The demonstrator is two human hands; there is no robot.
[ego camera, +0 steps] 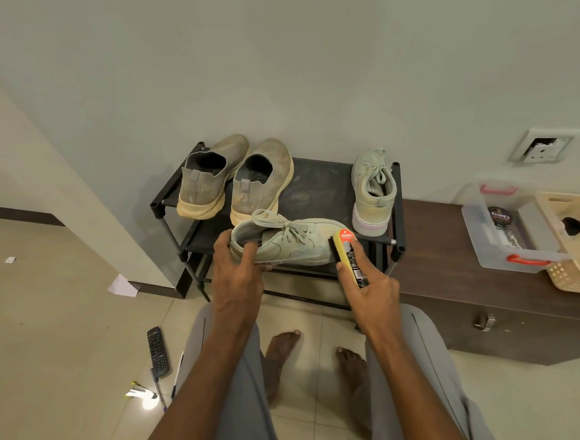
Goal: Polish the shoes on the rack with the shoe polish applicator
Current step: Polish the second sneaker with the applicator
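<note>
1. The left hand [239, 275] grips the heel end of a pale green laced sneaker [288, 242], thumb over the collar and fingers curled under the sole, and holds it on its side in front of the rack [320, 186], toe toward 3 o'clock.
2. The right hand [368, 279] is wrapped around the shoe polish applicator [351, 255], whose head end touches the sneaker's toe.
3. The sneaker looks light, with a soft, suede-like upper that will likely give under pressure, while the sole seems stiffer. The heel and sole therefore look like the sensible hold, as they brace the shoe against the rubbing.
4. The loose laces flop across the top and could snag the applicator.
5. The applicator is a slim, rigid body, probably light. Its smooth printed label may be a little slippery, so a full wrap near the middle suits it.
6. The matching sneaker [374, 190] stands on the rack at 1 o'clock from the held one, toe up against the wall.
7. A pair of tan knit slip-on shoes [234, 179] sits at 11 o'clock on the same shelf; they look soft and dusty.
</note>
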